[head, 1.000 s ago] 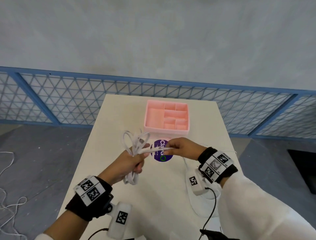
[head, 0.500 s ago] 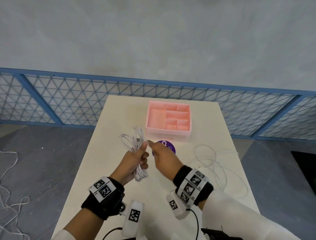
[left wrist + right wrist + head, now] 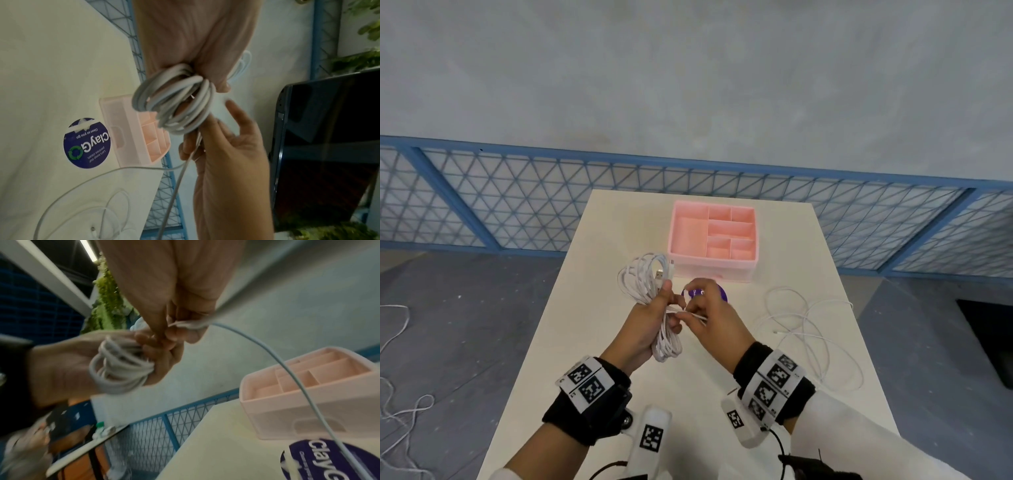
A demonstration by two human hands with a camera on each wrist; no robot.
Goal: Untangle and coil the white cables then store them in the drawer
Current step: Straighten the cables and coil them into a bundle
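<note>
**Coil held in the left hand, loose end pinched in the right**

The left hand (image 3: 645, 320) is raised above the table, its fingers curled round the waist of a coiled white cable (image 3: 650, 294), thumb pointing up along the bundle. The loops fan out above the fist toward the far side and hang below it toward the near side. A USB plug (image 3: 659, 274) sticks out among the upper loops. In the left wrist view the same coil (image 3: 176, 104) sits bunched at the fingertips.

Just to its right, the right hand (image 3: 710, 313) pinches a thin strand of that cable's free end between thumb and fingers, close against the left hand's knuckles. The right wrist view shows the strand (image 3: 287, 373) leaving the pinch and arcing down toward the table.

Under the hands lies the white table (image 3: 599, 377). A round purple sticker (image 3: 717, 293) is taped to it, partly hidden behind the right hand. Beyond the sticker, at the far side of the table, stands the pink drawer organiser (image 3: 714, 270), its top split into 6 open compartments that hold nothing visible; the drawer front below is closed.

On the right side of the table, well apart from the hands, a second white cable (image 3: 808, 329) lies in loose, overlapping loops, uncoiled.
</note>
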